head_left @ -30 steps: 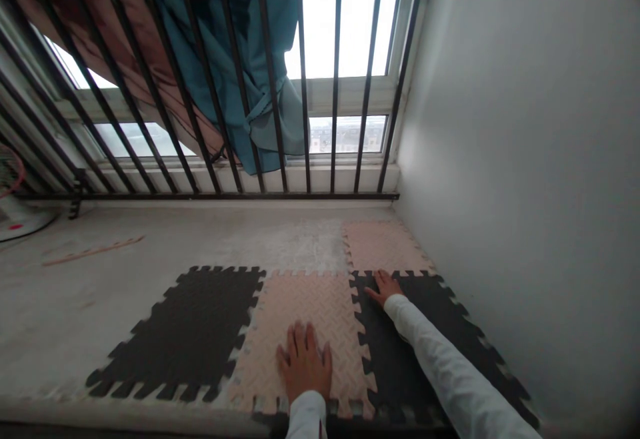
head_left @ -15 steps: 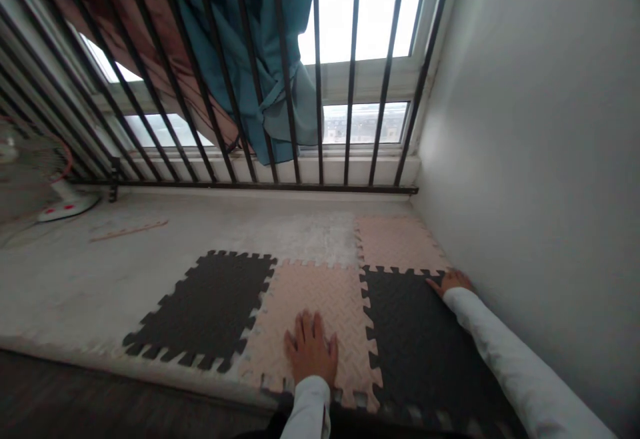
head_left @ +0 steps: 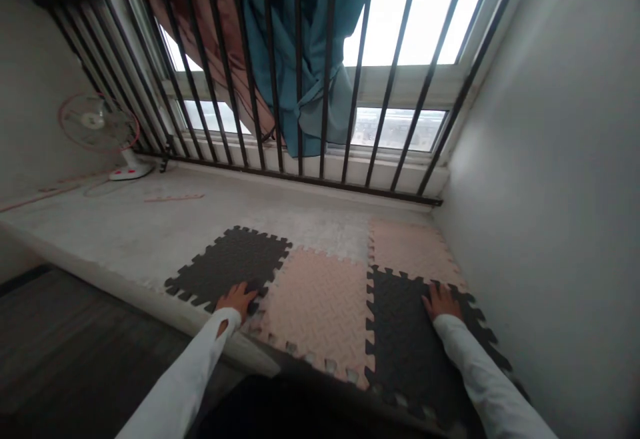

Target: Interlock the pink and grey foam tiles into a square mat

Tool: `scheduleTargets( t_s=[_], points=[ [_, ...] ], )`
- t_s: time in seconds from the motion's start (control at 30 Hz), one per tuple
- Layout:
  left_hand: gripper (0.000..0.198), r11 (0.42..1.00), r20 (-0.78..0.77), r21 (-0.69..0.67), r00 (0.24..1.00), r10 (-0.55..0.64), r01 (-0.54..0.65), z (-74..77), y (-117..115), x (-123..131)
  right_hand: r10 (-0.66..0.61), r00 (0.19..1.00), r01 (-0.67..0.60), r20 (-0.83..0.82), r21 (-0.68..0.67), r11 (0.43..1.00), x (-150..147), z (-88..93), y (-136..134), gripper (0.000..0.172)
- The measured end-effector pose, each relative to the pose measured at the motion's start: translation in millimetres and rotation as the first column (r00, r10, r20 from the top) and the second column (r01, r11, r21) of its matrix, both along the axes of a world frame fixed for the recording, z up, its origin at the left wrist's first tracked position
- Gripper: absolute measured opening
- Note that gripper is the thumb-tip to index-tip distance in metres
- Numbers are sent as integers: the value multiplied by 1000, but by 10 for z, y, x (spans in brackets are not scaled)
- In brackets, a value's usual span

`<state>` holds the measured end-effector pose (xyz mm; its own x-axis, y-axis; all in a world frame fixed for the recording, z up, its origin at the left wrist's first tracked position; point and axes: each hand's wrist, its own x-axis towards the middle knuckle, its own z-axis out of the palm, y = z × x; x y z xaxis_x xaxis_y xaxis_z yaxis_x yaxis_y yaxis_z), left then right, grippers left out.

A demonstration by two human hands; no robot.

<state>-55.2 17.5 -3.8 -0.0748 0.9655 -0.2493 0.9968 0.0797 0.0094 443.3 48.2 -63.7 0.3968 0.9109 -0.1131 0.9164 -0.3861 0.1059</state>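
Head view: my left hand (head_left: pixel 237 297) lies palm-down on the near corner of the left black mat (head_left: pixel 230 267). My right hand (head_left: pixel 441 301), well apart, lies open on the right black mat (head_left: pixel 405 345). Between them sits a pink mat (head_left: pixel 320 295). Jigsaw-edged and ridged, the row runs lengthwise along the ledge (head_left: pixel 125 232), parallel to the railing (head_left: pixel 350 187) beyond.
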Motion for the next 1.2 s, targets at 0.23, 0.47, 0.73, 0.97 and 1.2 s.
scheduleTargets(
  t_s=[0.23,0.47,0.73,0.97,1.2],
  points=[
    [45,998,-18,0,998,-56,56,-265,107,-189,-61,989,65,-132,22,998,-346,54,245,65],
    [46,948,62,14,946,-318,318,-333,248,-236,-75,997,78,-32,115,990,-260,-13,337,64],
    [46,926,57,-48,926,-372,375,-265,120,-283,-55,998,54,0,205,977,-153,-260,399,67],
    [35,924,35,79,925,-379,375,-34,227,-230,-83,996,80,10,159,984,-224,-143,381,65],
    [24,763,235,601,861,-452,237,327,1193,837,-109,994,109,-6,105,989,-264,-70,371,64]
  ],
)
